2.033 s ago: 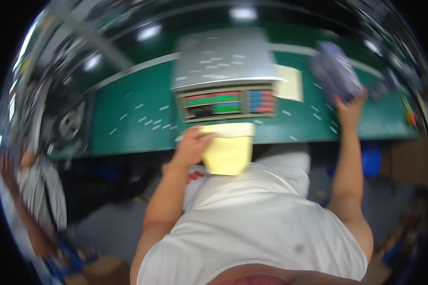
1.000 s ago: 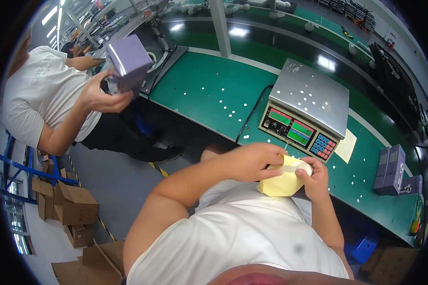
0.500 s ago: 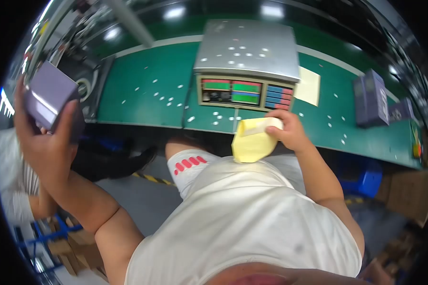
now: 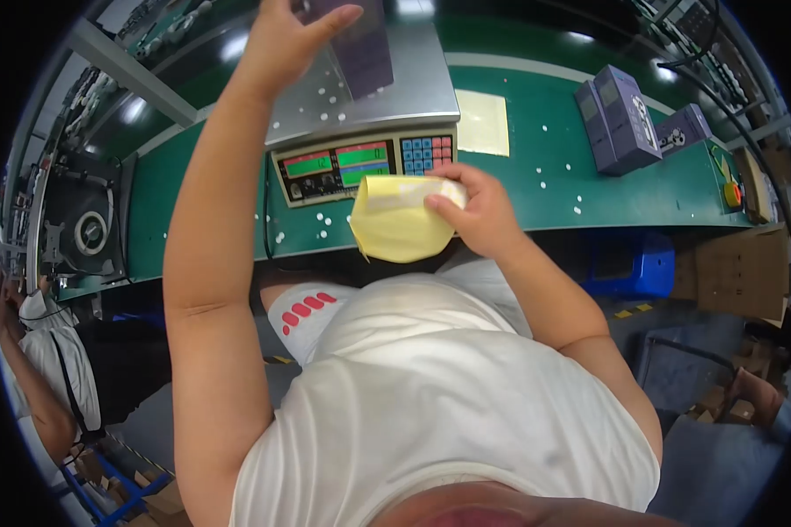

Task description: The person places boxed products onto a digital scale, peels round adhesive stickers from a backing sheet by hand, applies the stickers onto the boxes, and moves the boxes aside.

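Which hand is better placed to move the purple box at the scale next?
Probably the left hand: it's up at the purple box, by the scale. The right hand is lower, holding yellow paper.

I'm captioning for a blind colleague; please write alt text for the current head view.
A person's left hand is at a purple box on or just above a metal scale, while the right hand grips yellow paper. More purple boxes sit to the right on a green table.
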The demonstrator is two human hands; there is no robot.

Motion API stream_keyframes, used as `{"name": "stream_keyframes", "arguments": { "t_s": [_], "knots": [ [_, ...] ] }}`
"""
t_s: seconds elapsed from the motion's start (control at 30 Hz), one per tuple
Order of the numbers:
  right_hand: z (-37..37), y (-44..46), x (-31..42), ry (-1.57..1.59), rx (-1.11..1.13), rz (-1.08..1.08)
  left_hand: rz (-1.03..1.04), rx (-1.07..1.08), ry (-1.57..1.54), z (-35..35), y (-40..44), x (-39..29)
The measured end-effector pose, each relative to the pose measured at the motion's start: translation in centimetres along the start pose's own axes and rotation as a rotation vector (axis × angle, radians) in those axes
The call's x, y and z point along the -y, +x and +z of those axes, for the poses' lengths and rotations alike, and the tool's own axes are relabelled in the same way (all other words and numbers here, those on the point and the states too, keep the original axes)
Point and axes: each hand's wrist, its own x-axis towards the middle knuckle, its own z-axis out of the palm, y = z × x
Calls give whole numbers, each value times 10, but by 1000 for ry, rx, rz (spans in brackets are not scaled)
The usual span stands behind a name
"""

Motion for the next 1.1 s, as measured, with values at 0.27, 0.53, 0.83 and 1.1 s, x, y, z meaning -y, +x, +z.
{"name": "stream_keyframes", "arguments": {
  "t_s": [0.27, 0.53, 0.83, 1.1],
  "knots": [
    [1, 9, 39, -145, 22, -60, -249, -54, 475, -100, -182, 20],
    [51, 22, 54, -214, 125, -295, -315, 24, -296, -29, -244, -30],
    [52, 18, 52, -203, 59, -385, -525, -3, -679, -25, -235, -24],
    [57, 19, 60, -509, -7, -572, -528, -73, -507, -24, -237, -35]
  ]
}}
